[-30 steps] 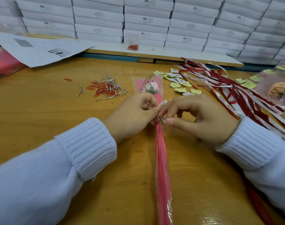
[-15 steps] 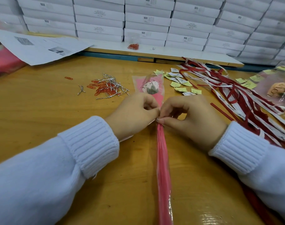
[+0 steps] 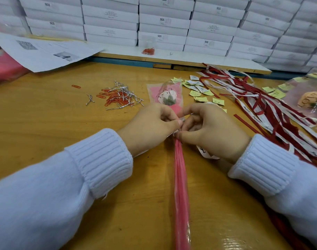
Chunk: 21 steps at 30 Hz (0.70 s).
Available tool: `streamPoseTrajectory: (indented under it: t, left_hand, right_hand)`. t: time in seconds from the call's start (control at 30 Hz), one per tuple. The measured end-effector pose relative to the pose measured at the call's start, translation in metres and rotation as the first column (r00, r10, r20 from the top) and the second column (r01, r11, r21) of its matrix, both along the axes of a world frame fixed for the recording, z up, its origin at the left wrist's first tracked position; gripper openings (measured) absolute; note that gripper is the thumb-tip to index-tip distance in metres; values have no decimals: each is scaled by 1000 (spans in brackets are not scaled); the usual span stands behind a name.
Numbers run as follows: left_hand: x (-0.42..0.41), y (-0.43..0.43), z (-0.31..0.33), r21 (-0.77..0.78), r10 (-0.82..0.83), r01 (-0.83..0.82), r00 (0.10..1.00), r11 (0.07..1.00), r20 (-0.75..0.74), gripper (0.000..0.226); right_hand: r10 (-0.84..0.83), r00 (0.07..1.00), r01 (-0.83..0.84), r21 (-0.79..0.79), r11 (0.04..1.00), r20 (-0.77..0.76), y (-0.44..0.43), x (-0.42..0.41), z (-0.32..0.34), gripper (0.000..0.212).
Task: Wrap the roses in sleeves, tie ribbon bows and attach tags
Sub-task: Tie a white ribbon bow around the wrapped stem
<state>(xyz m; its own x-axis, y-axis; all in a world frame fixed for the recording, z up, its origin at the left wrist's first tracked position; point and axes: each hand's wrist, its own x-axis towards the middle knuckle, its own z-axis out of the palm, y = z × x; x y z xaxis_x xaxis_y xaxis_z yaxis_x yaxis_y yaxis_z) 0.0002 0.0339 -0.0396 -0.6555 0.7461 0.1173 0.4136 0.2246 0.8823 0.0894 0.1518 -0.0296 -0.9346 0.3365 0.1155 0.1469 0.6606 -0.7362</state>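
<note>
A rose in a clear pink sleeve (image 3: 179, 177) lies lengthwise on the wooden table, its white flower head (image 3: 167, 97) pointing away from me. My left hand (image 3: 150, 129) and my right hand (image 3: 213, 130) meet at the sleeve's neck just below the flower. Both pinch a white printed ribbon (image 3: 204, 152) there with curled fingers. A loose end of that ribbon trails out under my right palm. The knot itself is hidden by my fingertips.
Red and white ribbons (image 3: 269, 109) lie heaped at the right, with yellow-green tags (image 3: 199, 91) beside them. Silver twist ties and orange paper clips (image 3: 118, 96) lie at the left. A wrapped rose (image 3: 311, 100) rests far right. White boxes (image 3: 163, 22) are stacked behind; papers (image 3: 44, 53) lie back left.
My hands have drawn closer together at the sleeve's neck, the right fingers curling tighter. The ribbon end now shows beneath my right palm.
</note>
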Motion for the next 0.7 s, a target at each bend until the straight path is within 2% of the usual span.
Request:
streamPoseTrajectory:
  t: [0.27,0.4,0.6,0.7]
  left_hand:
    - [-4,-5,4,-37,-6,6,1000,999,1,20]
    - [-8,-5,3,-32,-2,5,998,999,71,20]
    - [-13,-9,5,-123,-79,77,997,989,-16,12]
    - [-15,-11,5,-130,-122,119,992,984,-12,12]
  right_hand:
    - [-45,999,43,-99,994,-23,1,0,-5,20]
    - [-64,997,57,-151,987,-44,2,0,-6,14]
    - [-69,996,59,-167,984,-57,3,1,-5,14]
    - [-71,996,62,-161,985,-53,4,1,-5,14]
